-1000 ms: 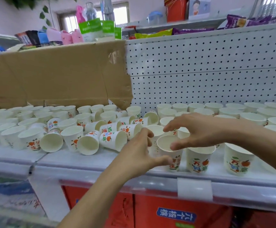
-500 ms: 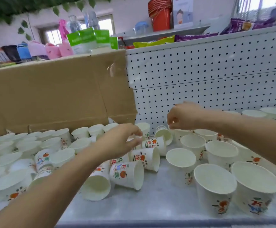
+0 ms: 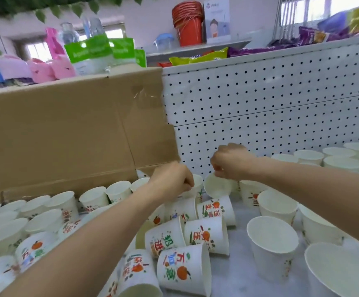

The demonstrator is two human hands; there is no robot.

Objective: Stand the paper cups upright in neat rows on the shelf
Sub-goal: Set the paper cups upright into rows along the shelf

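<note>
Right hand [image 3: 231, 161], fingers curled tight, pinched the top rim of a white printed paper cup [image 3: 217, 187]. That cup hung tilted, mouth toward the camera, just right of the lower corner of the brown cardboard sheet [image 3: 67, 136]. A rim pinch probably let the wrist swing it upright. Left hand [image 3: 172, 181] sat directly below that corner, fingers curled beside the rim of an upright white cup [image 3: 197, 185]; whether it actually gripped that cup could not be told. Further below the corner, toward the camera, toppled printed cups [image 3: 206, 234] lay on their sides on the grey shelf [image 3: 238, 273], touching one another, so the job looked only partly done. Upright cups stood in rows along the cardboard's foot [image 3: 62, 202] and well to its right [image 3: 308, 155], likely backed against it to keep lines straight.
</note>
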